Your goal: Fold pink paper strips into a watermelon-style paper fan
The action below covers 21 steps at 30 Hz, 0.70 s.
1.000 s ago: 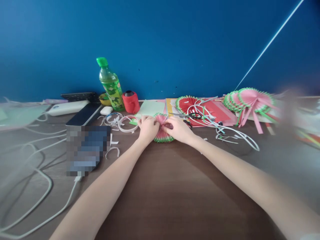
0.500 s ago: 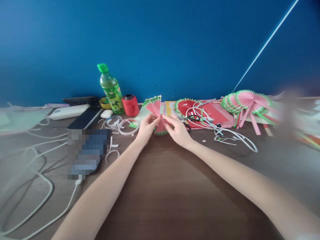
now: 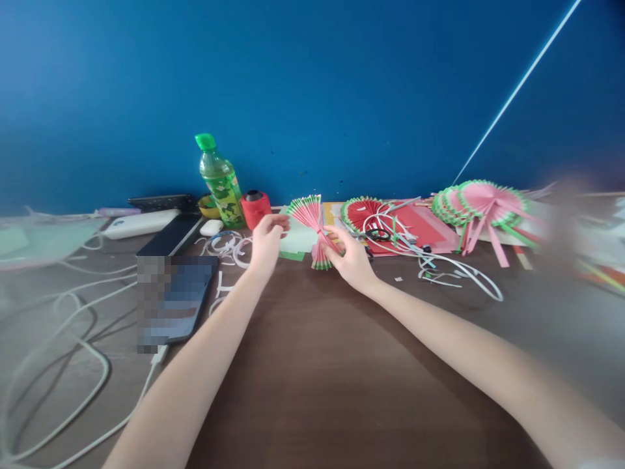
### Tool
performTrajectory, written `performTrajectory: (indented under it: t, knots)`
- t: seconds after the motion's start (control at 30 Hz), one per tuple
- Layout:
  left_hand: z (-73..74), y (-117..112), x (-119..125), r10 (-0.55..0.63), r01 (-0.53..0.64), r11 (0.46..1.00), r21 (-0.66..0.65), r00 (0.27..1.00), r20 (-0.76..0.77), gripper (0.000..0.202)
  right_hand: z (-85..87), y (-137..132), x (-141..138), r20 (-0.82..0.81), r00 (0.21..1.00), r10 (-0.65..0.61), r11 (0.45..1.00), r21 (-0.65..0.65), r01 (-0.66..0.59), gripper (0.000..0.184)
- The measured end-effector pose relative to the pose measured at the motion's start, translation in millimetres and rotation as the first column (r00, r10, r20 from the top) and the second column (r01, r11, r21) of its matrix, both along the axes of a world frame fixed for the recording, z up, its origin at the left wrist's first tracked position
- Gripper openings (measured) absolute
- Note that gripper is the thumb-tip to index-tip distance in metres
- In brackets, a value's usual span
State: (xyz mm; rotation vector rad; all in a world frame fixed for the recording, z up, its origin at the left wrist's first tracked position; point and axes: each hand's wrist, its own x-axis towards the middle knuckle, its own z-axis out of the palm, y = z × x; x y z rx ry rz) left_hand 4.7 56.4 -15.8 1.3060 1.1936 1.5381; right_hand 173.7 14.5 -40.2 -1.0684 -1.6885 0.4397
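Over the table (image 3: 312,365), we see our left hand (image 3: 266,241) now off the fan (image 3: 306,211) — fingers loosely curled, whether on anything we cannot tell — so only our right hand (image 3: 352,260) grips it beside its narrow waist, before the green paper (image 3: 297,238) and blue wall (image 3: 312,98).

Blue wall behind a brown worktop.
The plain wall (image 3: 312,85) carries a few dark specks (image 3: 303,172) and a thin, pale diagonal line (image 3: 519,90) at the right; its blue is lighter toward the left and darkest at the upper right. The worktop (image 3: 317,365) shows faint grain, greyer and blurred toward both sides.
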Motion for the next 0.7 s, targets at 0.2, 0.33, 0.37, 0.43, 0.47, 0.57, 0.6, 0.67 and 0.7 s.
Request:
performTrajectory:
  t: [0.2,0.33,0.37,0.43,0.47,0.57,0.6,0.67,0.7]
  knots:
    - [11.8,15,-42,0.314,-0.304,0.949,0.087,0.939,-0.142,0.031,-1.1,1,-1,-0.049,0.999,-0.005,0.999,-0.051,0.003,0.023]
    - [17.9,19,-63,0.421,-0.408,0.906,0.116,0.830,-0.366,0.035,-1.5,2,-1,-0.014,1.000,-0.020,0.997,-0.076,0.019,0.022]
    - [18.8,19,-67,0.403,-0.401,0.911,0.100,0.810,-0.426,0.036,-1.7,2,-1,0.008,1.000,-0.013,0.997,-0.077,0.013,0.021]
    - [19.8,20,-72,0.330,-0.376,0.926,0.041,0.751,-0.572,0.038,-2.0,2,-1,0.059,0.998,-0.001,0.997,-0.077,0.005,0.020]
    - [20.0,20,-74,0.271,-0.353,0.936,-0.003,0.722,-0.637,0.038,-2.1,2,-1,0.085,0.996,-0.004,0.997,-0.075,0.010,0.019]
    - [21.0,20,-77,0.100,-0.277,0.953,-0.125,0.674,-0.732,0.032,-1.7,2,-1,0.169,0.983,-0.065,0.996,-0.050,0.074,0.017]
    - [21.9,20,-78,0.071,-0.256,0.957,-0.139,0.668,-0.741,0.028,-1.4,2,-1,0.196,0.976,-0.091,0.994,-0.041,0.101,0.017]
    - [25.0,19,-79,0.018,-0.218,0.964,-0.153,0.629,-0.777,0.019,-0.8,1,-1,0.240,0.963,-0.124,0.990,-0.032,0.135,0.018]
    - [27.0,18,-79,-0.027,-0.192,0.966,-0.174,0.592,-0.806,0.013,-0.6,1,-1,0.254,0.959,-0.128,0.990,-0.031,0.140,0.018]
